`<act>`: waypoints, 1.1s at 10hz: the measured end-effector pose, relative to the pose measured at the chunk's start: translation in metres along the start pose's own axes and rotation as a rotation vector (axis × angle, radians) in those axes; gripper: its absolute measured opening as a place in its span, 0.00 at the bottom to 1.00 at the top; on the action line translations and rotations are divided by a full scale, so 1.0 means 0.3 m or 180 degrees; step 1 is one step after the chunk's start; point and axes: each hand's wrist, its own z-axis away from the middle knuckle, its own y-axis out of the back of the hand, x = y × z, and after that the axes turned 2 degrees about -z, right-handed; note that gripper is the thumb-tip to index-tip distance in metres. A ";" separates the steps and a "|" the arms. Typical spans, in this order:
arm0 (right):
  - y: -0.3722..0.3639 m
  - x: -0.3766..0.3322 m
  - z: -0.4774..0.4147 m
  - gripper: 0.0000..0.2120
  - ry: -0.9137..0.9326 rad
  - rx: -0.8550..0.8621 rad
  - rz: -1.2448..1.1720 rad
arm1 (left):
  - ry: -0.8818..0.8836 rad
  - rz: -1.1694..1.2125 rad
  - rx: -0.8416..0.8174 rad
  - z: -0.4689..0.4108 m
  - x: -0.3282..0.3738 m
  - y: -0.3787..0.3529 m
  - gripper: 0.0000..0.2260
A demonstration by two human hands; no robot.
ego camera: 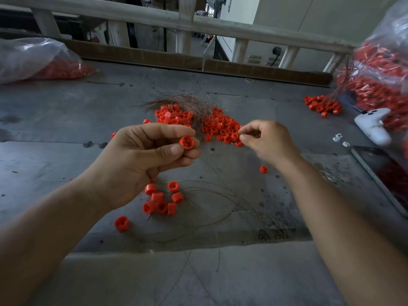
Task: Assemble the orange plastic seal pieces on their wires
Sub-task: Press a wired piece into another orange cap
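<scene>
While the worktop is strewn with stock, let's sweep across it. Far left, a plastic bag of orange pieces lies waiting. Next, the left hand: its grip is clamped on one orange seal piece, thumb and fingers around it, open face turned towards the right hand. Just below it, near the person, sits a small cluster of pieces with fine wires trailing off to the right. By the look of it, that's the finished lot, and it's a modest one. Behind, in the centre, there's a loose pile of bare pieces and a bundle of wires, so plenty is left. Now the right hand: forefinger and thumb pinched together, on a wire I'd judge, though the strand is too fine to see. The two hands are close but apart, so this piece isn't threaded yet. Far right, another wired cluster rests beside a bulging bag, with a white controller next to it.
</scene>
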 end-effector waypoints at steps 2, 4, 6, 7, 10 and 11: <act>-0.028 0.003 -0.011 0.12 0.0268 0.0125 0.0245 | 0.0008 0.0027 0.0040 -0.001 0.002 -0.001 0.12; -0.072 -0.014 -0.022 0.15 0.0480 -0.0023 0.0615 | 0.0037 -0.0026 0.0023 -0.002 -0.009 -0.004 0.12; -0.084 0.001 -0.022 0.03 0.0566 0.0096 0.0482 | 0.0051 -0.0058 0.0017 -0.002 -0.010 -0.006 0.12; -0.068 -0.015 -0.019 0.02 0.0549 0.0244 0.0046 | 0.0051 -0.0083 0.0034 -0.003 -0.008 -0.006 0.12; 0.012 -0.129 0.060 0.11 0.0307 -0.0394 -0.2509 | 0.0110 -0.0229 0.0070 -0.005 -0.012 0.004 0.12; 0.003 -0.157 0.085 0.07 0.0112 -0.0776 -0.3215 | 0.0102 -0.0261 0.0069 -0.004 -0.012 0.004 0.11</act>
